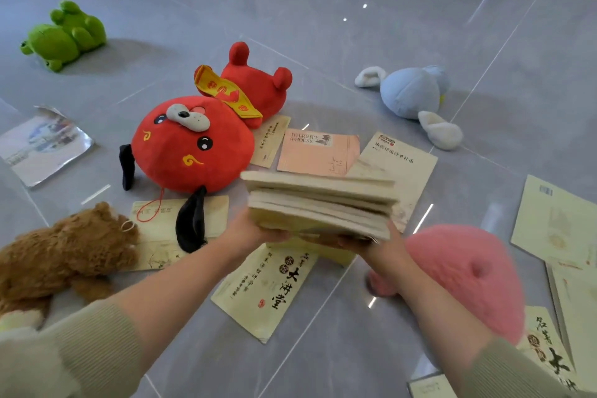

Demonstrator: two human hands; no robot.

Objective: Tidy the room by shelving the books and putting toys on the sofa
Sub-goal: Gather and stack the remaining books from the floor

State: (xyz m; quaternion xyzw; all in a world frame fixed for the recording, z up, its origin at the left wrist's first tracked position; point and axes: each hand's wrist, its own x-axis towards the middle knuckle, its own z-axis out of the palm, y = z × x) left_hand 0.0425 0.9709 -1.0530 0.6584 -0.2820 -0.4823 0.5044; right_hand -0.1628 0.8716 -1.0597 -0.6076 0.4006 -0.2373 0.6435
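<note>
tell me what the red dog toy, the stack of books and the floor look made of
The red dog toy: soft plush fabric, matte, going by its fuzzy nap and stitched face. The stack of books: paper, matte, with cream page edges showing. The floor: probably glazed grey tile, glossy; it mirrors lights and shows thin joint lines.

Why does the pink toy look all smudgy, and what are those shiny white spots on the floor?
Head view: the pink toy is smeared, probably by motion blur, and so is the book stack gripped by the left hand and right hand; head view again, the white spots and streaks are light glaring off the glossy floor.
</note>
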